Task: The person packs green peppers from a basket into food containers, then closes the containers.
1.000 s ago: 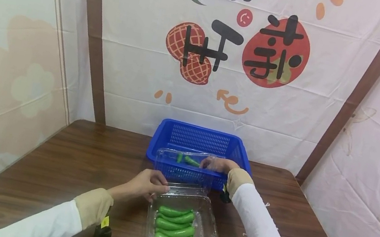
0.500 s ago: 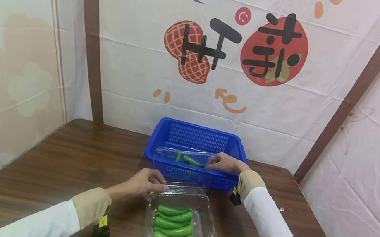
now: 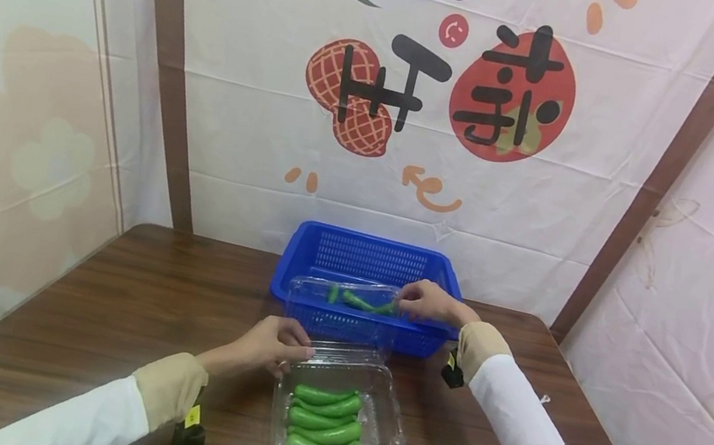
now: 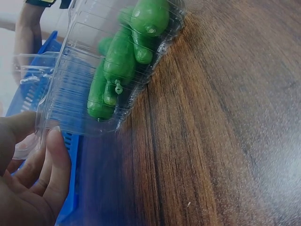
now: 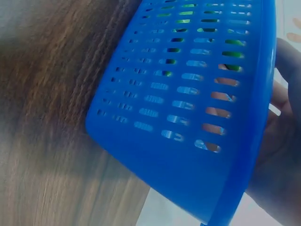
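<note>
In the head view, a clear plastic clamshell container (image 3: 391, 416) lies with its lid raised at the back, and several green peppers (image 3: 325, 420) are in its near half. My left hand (image 3: 268, 345) pinches the container by its left edge near the hinge, thumb and fingertips meeting on the plastic in the left wrist view. My right hand (image 3: 432, 302) reaches over the right rim of the blue basket (image 3: 374, 258), fingers bent down beside a green pepper (image 3: 358, 301) inside. The lid and basket wall partly cover those fingertips, so a grip on the pepper cannot be made out.
Everything stands on a brown wooden table (image 3: 191, 281). Behind the basket hangs a white printed cloth (image 3: 248, 196), and cloth walls close in both sides. The raised lid stands in front of the basket's near wall.
My right hand has shifted right and slightly up inside the basket, uncovering more green pepper to its left. My left hand and the container stay in place.
</note>
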Action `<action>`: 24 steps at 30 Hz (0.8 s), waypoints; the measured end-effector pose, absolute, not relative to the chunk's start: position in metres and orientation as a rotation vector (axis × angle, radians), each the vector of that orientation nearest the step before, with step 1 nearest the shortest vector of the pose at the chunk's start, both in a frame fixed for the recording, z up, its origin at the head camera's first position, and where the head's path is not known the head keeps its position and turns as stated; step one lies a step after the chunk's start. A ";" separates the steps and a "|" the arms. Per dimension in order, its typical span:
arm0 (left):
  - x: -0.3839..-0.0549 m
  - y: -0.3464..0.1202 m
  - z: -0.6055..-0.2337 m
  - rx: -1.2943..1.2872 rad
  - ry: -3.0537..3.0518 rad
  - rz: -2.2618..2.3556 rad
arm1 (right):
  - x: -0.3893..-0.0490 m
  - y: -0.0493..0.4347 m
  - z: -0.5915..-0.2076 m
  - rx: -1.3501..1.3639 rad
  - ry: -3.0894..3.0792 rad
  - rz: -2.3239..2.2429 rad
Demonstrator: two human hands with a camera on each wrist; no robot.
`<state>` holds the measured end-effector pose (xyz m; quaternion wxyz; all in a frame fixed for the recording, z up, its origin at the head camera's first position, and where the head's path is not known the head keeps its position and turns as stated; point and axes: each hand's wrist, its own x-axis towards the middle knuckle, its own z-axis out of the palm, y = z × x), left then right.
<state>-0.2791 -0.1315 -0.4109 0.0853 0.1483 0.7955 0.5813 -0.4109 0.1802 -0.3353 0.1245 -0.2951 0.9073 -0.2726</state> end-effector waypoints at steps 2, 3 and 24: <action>-0.279 -0.132 -0.411 0.442 2.370 1.735 | -0.409 0.181 -0.335 -0.888 2.669 -0.828; -0.279 -0.132 -0.411 0.444 2.368 1.735 | -0.407 0.182 -0.334 -0.900 2.685 -0.842; -0.281 -0.132 -0.413 0.414 2.383 1.737 | -0.373 0.209 -0.331 -1.239 3.049 -0.957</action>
